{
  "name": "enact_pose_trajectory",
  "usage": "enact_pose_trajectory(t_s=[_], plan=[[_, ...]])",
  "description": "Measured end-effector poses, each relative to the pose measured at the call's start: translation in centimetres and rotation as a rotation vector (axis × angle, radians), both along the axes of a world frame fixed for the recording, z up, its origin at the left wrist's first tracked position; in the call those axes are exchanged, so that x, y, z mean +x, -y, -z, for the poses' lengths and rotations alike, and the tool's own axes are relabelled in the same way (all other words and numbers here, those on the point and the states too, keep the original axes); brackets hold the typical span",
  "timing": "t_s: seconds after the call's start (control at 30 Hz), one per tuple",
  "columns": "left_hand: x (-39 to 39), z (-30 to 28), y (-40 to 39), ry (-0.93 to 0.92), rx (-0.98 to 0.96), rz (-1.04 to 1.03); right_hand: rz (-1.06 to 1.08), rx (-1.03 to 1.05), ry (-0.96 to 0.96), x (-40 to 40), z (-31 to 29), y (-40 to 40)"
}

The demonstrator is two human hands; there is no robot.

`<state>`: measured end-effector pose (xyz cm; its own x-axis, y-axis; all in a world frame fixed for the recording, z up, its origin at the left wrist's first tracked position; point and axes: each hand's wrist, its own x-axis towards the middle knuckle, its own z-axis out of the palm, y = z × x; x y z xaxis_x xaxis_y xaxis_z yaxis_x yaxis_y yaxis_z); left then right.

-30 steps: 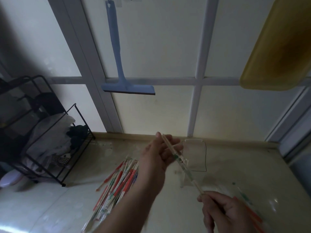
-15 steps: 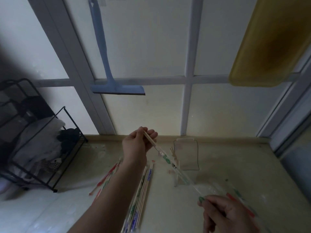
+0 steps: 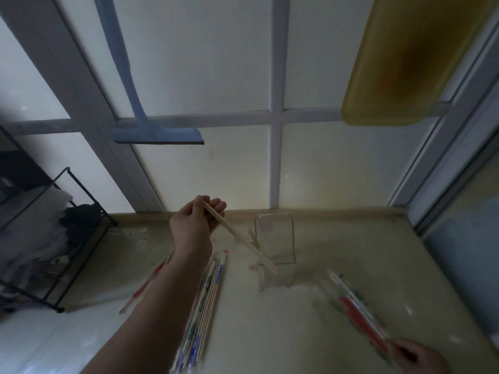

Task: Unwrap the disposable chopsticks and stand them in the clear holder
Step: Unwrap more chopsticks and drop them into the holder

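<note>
The bare chopsticks (image 3: pixel 240 238), now pulled free of the clear wrapper (image 3: pixel 359 311) pinched in the right hand (image 3: pixel 421 357), sit in the left hand (image 3: pixel 194 225)'s grip, aimed at the clear holder (image 3: pixel 275 238) by the tabletop (image 3: pixel 351 244)'s far edge.

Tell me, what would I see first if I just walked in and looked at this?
Probably the left hand in the middle, holding bare wooden chopsticks that slant down toward the clear holder on the floor. Then the blue squeegee hanging on the wall above, and the big yellow board at the top right.
</note>
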<state>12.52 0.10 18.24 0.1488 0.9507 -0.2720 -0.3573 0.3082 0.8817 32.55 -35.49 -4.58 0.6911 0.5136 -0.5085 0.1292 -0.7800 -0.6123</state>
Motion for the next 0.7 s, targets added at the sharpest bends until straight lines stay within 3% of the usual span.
enact_pose_trajectory(t_s=[0.07, 0.1, 0.27, 0.37, 0.43, 0.5, 0.7], plan=[[0.9, 0.2, 0.8, 0.003, -0.011, 0.024, 0.107, 0.077, 0.019, 0.5, 0.2, 0.0], [1.3, 0.3, 1.2, 0.002, -0.014, 0.033, 0.090, 0.097, 0.129, 1.3, 0.7, -0.3], [3.1, 0.0, 2.7, -0.006, -0.005, 0.064, 0.077, 0.000, 0.253, 1.4, 0.3, -1.2], [3.8, -0.2, 3.2, 0.003, -0.007, 0.082, 0.017, -0.088, 0.629, 1.1, -4.0, -2.3], [4.2, -0.3, 3.5, 0.021, -0.005, 0.101, 0.044, 0.087, 0.711, 0.3, -6.9, -4.2], [4.8, -0.4, 4.1, 0.046, -0.020, 0.125, 0.001, 0.395, 0.695, -0.6, -9.7, -7.1], [6.1, -0.3, 5.2, 0.066, -0.070, 0.227, -0.632, 1.115, 1.008, -4.1, -18.3, -14.6]])
